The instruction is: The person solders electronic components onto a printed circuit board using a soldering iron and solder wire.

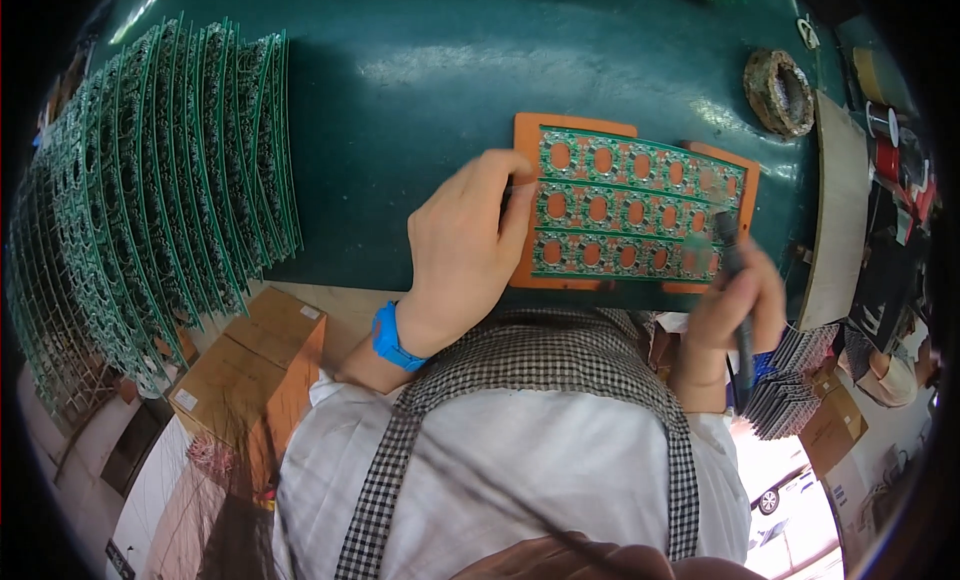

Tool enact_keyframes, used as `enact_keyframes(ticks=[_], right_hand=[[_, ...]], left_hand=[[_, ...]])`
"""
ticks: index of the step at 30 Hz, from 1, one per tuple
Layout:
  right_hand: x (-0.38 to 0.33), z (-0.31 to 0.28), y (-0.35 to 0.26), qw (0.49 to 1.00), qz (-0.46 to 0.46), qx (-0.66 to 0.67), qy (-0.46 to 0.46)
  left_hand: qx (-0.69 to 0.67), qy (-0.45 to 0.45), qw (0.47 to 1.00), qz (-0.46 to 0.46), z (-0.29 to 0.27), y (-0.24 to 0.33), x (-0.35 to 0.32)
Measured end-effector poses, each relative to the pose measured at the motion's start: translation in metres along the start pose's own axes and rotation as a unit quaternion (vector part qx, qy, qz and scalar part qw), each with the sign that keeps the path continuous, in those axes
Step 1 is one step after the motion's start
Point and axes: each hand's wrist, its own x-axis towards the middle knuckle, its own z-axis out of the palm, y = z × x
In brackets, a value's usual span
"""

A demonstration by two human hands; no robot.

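An orange tray (526,135) lies on the bench in front of me with a green circuit board panel (618,188) set in it. The panel carries rows of small boards with round openings that show orange. My left hand (465,240) is closed at the tray's left edge, fingertips curled inward. A small dark bit shows between thumb and forefinger, too hidden to name. My right hand (738,298), smeared by motion, is closed round a black stick-shaped tool (742,345). The tool's upper end is over the panel's right side; its tip is too blurred to make out.
Tall rows of green circuit panels (190,160) stand on the left of the green bench (420,70). A brown ring (779,92), a grey board (838,210) and a wire spool (882,123) lie to the right. Cardboard boxes (245,355) sit below the bench's left front edge.
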Motion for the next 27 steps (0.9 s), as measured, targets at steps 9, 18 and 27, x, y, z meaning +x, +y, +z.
enact_keyframes(ticks=[9,18,27], right_hand=[[0.048,-0.011,0.078,0.988,-0.047,-0.125,0.075],[0.004,-0.012,0.088,0.995,-0.057,-0.038,0.075],[0.005,0.007,0.101,0.991,-0.018,0.107,0.08]], left_hand=[[0.119,-0.013,0.992,0.047,0.02,0.007,-0.029],[0.196,0.05,0.978,0.054,0.016,0.034,-0.023],[-0.419,-0.04,0.901,-0.109,-0.036,0.081,-0.031]])
